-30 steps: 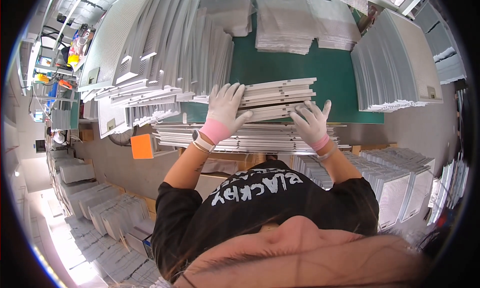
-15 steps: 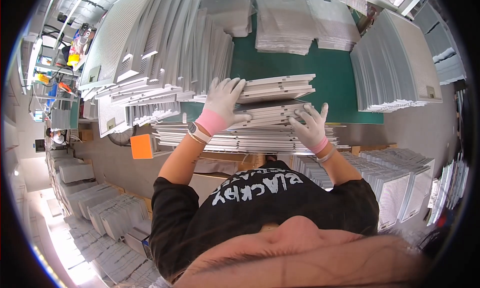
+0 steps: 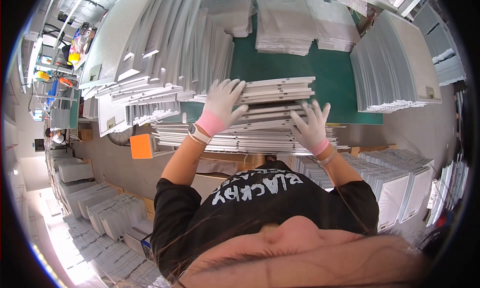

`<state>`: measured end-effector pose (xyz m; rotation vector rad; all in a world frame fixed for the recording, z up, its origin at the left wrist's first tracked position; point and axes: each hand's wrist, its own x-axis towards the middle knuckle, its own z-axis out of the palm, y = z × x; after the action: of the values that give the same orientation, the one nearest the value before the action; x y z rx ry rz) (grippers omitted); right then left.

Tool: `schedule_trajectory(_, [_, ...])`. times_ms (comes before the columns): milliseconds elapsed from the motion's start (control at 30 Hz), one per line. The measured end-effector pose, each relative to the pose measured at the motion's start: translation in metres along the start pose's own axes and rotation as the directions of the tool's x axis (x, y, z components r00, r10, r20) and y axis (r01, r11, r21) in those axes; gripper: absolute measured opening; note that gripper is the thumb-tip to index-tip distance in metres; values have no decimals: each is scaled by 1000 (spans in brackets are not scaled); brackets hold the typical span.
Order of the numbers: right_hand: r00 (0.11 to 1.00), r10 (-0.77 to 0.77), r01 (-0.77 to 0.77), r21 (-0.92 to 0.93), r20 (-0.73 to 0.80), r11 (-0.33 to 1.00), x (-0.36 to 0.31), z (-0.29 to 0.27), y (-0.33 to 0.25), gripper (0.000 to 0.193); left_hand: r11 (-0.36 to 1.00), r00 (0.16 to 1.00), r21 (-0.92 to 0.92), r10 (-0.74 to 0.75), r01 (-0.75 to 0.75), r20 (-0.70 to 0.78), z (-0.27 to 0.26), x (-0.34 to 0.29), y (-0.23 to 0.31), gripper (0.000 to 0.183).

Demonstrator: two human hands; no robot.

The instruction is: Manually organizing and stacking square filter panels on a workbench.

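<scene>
Several thin, silver-framed panels stand on edge in front of me in two groups: a far group of panels [image 3: 277,91] and a near group of panels [image 3: 275,114]. A dark, narrow gap lies between them. My left hand [image 3: 220,103], in a white glove with a pink cuff, is round the far group's left end, fingers on its far side and thumb near the gap. My right hand [image 3: 311,127], gloved alike, rests at the right end of the near group with fingers spread. Its fingertips touch or nearly touch the panel edges.
A row of panels [image 3: 250,142] lies between me and the green tabletop [image 3: 335,80]. Tall panel stacks stand at the left [image 3: 150,43] and right [image 3: 395,63]; flat mesh sheets [image 3: 284,23] lie at the back. An orange-topped stool [image 3: 143,146] is at the left.
The far group has tipped slightly toward me, and the near group has sunk lower and closer to it. My left thumb has moved up toward the gap; the right fingers have spread and shifted slightly.
</scene>
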<state>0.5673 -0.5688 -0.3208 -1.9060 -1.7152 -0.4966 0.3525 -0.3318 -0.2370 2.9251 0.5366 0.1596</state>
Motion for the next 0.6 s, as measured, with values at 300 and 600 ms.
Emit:
schedule_trajectory(300, [981, 68, -64, -29, 184, 998, 21, -12, -1, 71, 995, 1000, 102, -14, 15, -6, 12, -13, 12, 57])
schedule_trajectory(600, [969, 109, -117, 27, 221, 993, 23, -15, -1, 72, 994, 999, 107, -20, 24, -39, 19, -8, 6, 54])
